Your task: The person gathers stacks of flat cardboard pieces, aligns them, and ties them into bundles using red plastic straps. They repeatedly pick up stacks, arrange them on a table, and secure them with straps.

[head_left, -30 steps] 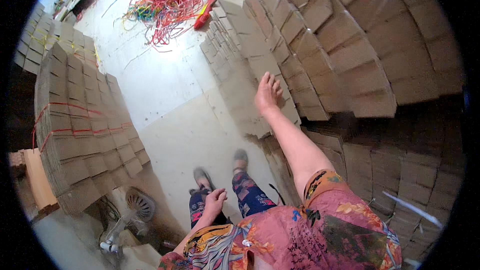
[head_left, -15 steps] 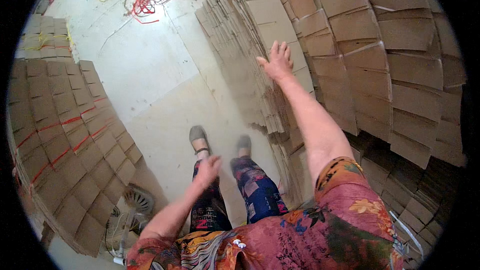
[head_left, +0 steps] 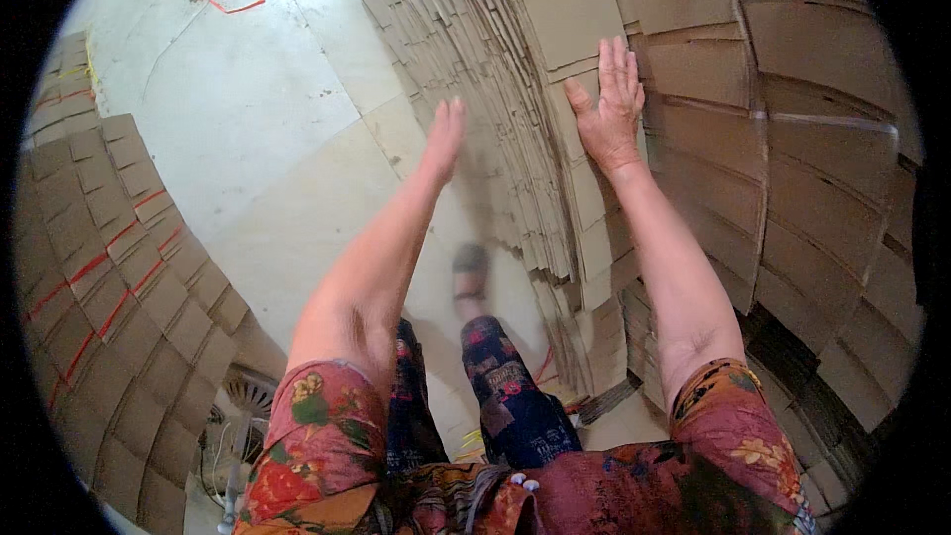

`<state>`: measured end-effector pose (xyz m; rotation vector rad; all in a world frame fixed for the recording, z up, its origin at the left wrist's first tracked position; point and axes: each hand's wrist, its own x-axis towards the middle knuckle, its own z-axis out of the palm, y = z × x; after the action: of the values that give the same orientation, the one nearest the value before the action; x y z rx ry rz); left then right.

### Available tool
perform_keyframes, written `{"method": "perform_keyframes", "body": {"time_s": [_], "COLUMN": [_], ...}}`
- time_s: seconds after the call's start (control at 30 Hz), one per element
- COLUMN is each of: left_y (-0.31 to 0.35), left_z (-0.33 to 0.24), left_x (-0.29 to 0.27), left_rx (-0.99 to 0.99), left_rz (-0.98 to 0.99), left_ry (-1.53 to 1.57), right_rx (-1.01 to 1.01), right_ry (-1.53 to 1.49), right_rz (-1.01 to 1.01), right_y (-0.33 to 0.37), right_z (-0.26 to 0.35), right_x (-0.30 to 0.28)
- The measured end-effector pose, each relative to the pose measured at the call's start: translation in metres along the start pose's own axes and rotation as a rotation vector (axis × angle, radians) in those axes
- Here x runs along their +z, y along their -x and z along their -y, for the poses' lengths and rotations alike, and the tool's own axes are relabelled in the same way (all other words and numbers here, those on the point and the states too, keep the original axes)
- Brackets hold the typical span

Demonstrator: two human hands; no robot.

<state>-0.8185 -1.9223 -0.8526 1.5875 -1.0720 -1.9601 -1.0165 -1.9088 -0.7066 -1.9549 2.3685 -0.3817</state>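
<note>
R hand (head_left: 611,111), upper ctr-right of frame, looks to rest palm-down on the pale flat face of the cardboard stack (head_left: 475,69), fingers straight, gripping nothing; pressure, can't tell. L hand (head_left: 444,142), ctr, is blurred: fingers out straight, nothing seen in it, near the stack's stepped edge, contact unclear. Stack runs top ctr down to just below ctr-right, sheets uneven, beside the bigger cardboard pile (head_left: 827,163) at right. Risks, I'd say: sheets could slide or fan out if pushed from one side only, b/c edges are so ragged; bare fingers might get cut there too. Shoe (head_left: 471,259), below ctr, is near the stack's lower end, so a slipping sheet could hit the foot.
</note>
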Motion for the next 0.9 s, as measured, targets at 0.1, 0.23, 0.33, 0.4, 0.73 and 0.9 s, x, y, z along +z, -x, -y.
{"method": "perform_keyframes", "body": {"time_s": [0.1,0.23,0.33,0.4,0.73,0.9], "left_y": [-0.045,-0.090,-0.090,-0.091,-0.099,-0.086], "left_z": [0.006,0.018,0.013,0.003,-0.010,-0.019], "left_x": [0.022,0.038,0.036,0.036,0.014,0.012], "left_rx": [0.033,0.074,0.003,-0.038,-0.064,-0.083], "left_rz": [-0.119,-0.204,-0.200,-0.280,-0.217,-0.045], "left_ry": [0.020,0.037,0.246,0.263,0.391,0.443], "right_rx": [-0.036,-0.039,0.004,0.015,-0.048,-0.049], "right_ry": [-0.034,-0.080,-0.061,-0.059,-0.066,-0.069], "right_rz": [-0.031,-0.075,-0.067,-0.069,-0.038,0.003], "right_y": [0.001,0.000,0.004,0.005,0.001,0.005], "right_z": [-0.001,0.000,-0.002,-0.006,-0.004,-0.009], "right_x": [-0.004,-0.002,-0.002,-0.002,-0.011,-0.014]}}
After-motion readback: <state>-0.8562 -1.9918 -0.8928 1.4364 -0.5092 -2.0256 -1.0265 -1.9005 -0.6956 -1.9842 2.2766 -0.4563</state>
